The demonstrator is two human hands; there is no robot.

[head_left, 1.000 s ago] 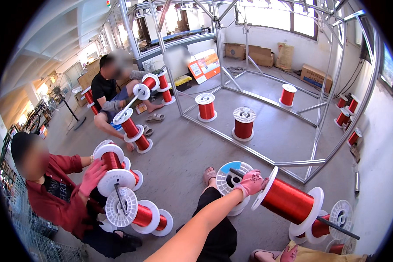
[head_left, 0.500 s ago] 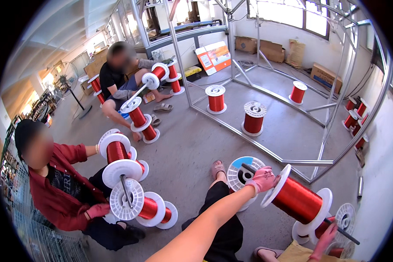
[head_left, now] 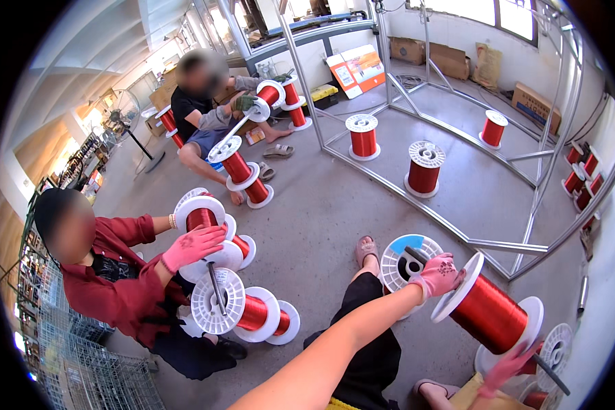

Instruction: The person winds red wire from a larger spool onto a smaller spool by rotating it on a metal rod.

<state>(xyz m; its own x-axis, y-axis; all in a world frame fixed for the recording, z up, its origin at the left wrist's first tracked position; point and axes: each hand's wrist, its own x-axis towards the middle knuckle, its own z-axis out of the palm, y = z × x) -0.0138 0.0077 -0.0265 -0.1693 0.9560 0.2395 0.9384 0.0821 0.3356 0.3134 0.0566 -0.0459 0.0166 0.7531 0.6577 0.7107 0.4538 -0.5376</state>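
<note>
Left forearm (head_left: pixel 372 321) stretched rightward, gloved left hand (head_left: pixel 439 275) curled, gloved right hand (head_left: pixel 506 370) lower, blurred

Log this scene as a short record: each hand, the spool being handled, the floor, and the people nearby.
Left hand: pink-gloved, gripping the dark rod beside the wire spool's left flange
Right hand: pink-gloved, blurred, near the right flange; grip unclear
Spool: red wire, white flanges, tilted down to the right, rod running through it
Floor: three upright red spools by the metal frame
Co-workers: one in a dark red shirt, one in a black top, both at red spools
</note>
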